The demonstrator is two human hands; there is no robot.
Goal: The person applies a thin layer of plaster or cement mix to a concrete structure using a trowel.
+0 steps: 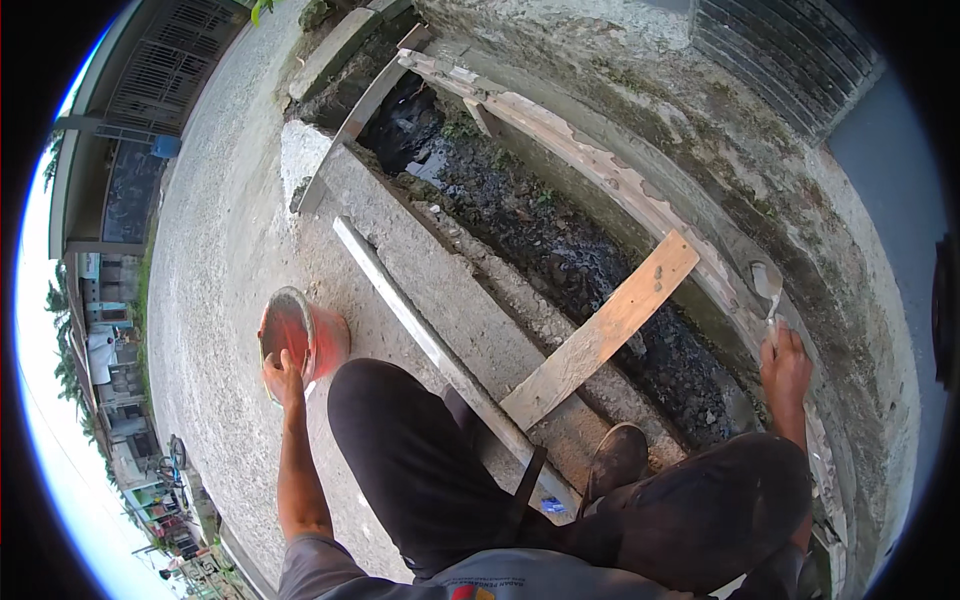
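My left hand [283,374] is closed on the near side of a red bucket [329,330] coated in grey residue, which stands beside my bent left knee. My right hand [785,368] grips a trowel [767,280] by its handle, with the blade over a concrete ledge beside a long wooden formwork board [620,190] along the drain. Between my hands a wooden plank [638,290] lies across the open drain [540,245], which holds dark water and debris. A long pale straight bar [400,310] lies along the concrete edge, passing under or behind the plank's near end.
A mossy concrete wall [840,260] runs along the right. The paved road [205,230] stretches on the left, with houses, a gate [150,80] and a bicycle [178,460] beyond. Concrete slabs [330,50] sit at the drain's far end. My shoe [612,460] rests near the drain edge.
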